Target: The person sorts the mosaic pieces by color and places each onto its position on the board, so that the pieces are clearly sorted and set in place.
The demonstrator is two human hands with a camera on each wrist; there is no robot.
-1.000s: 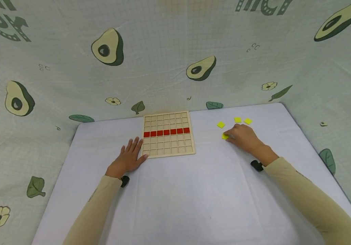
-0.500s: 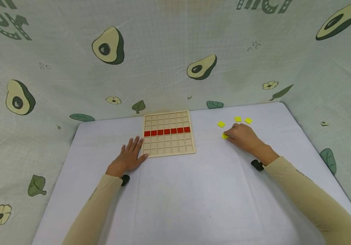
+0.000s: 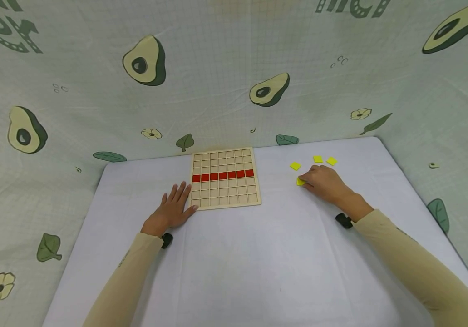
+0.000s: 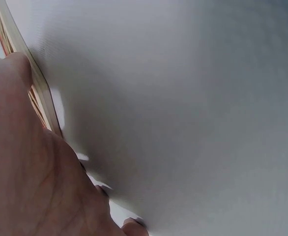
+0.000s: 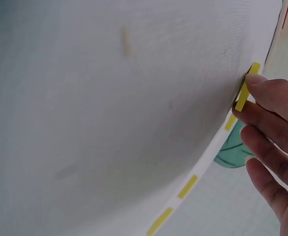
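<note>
One yellow tile (image 3: 300, 181) pinched over a white table (image 3: 234, 254)

Thumb and fingertip of the right hand (image 3: 323, 184) hold the tile; three loose tiles (image 3: 317, 159) lie just beyond. The left hand (image 3: 170, 211), fingers straight and spread, touches the left edge of a wooden grid board (image 3: 225, 195) with red squares (image 3: 223, 175) across its middle. Smooth white cloth, faintly creased, covers the tabletop; board and tiles sit toward its far edge. Pale fabric (image 3: 217, 54) printed with avocados, leaves and flowers rises behind and on both sides.
</note>
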